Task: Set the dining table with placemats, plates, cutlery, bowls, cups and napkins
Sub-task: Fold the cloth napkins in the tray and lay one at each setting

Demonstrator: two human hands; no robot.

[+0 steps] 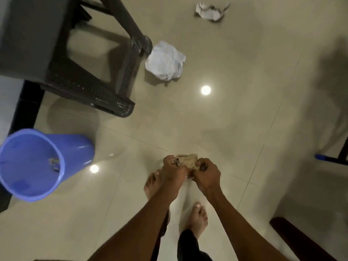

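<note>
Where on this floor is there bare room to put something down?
Bare tile lies right of the crumpled white paper, and between the blue bin and the hands. It is crowded where that paper touches the dark chair leg; another paper lies farther off.

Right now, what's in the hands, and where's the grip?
Both hands grip one crumpled brown paper wad: left hand on its left end, right hand on its right end, fingers curled around it.
</note>
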